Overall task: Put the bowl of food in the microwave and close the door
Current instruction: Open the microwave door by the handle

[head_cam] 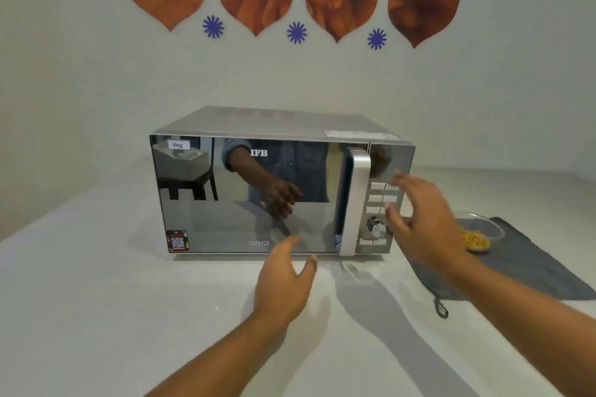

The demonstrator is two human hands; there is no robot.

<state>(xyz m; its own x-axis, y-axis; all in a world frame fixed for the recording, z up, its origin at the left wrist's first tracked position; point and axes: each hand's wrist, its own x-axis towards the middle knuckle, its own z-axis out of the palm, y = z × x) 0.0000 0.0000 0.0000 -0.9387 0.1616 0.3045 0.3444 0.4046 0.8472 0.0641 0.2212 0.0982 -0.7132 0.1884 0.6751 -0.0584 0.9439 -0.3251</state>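
- Right hand spread, empty — just right of door handle.
- Left hand open, empty, before shut microwave.
- Bowl beyond right hand, on grey cloth — clear, probably rigid, slippery; best gripped under rim, level.

The blurred right hand covers part of the silver microwave's button panel and hides the near side of the clear glass bowl of yellow food. The grey cloth beneath the bowl is partly hidden by the forearm. The mirrored microwave door appears shut, concealing the interior. Both forearms leave the picture's lower edge.
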